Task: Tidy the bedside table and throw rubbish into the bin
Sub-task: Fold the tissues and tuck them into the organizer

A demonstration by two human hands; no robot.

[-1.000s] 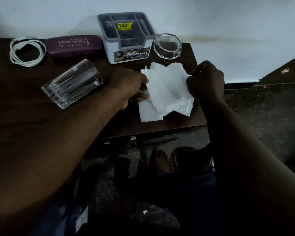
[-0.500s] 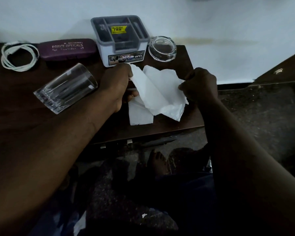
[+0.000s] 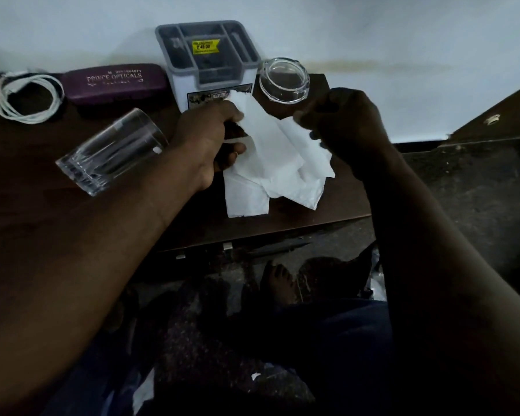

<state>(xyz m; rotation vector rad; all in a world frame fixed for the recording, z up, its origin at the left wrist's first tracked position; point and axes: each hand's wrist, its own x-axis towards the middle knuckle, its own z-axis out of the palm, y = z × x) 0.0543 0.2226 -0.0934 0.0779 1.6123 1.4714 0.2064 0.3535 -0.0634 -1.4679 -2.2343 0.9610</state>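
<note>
A crumpled white tissue (image 3: 278, 163) hangs over the dark wooden bedside table (image 3: 21, 211), held up between both hands. My left hand (image 3: 206, 142) pinches its upper left corner. My right hand (image 3: 347, 127) grips its right edge with the fingers curled in. The tissue's lower folds touch the tabletop near the front edge. A clear drinking glass (image 3: 111, 151) lies on its side just left of my left wrist.
Along the wall stand a grey-and-white organiser box (image 3: 207, 60), a round glass dish (image 3: 284, 79), a purple spectacle case (image 3: 114, 82) and a coiled white cable (image 3: 27, 97). My bare foot (image 3: 278, 283) rests on the speckled floor below. No bin is in view.
Both hands have lifted the tissue higher and bunched it closer together. My left hand has risen toward the organiser box. The view has shifted slightly downward.
</note>
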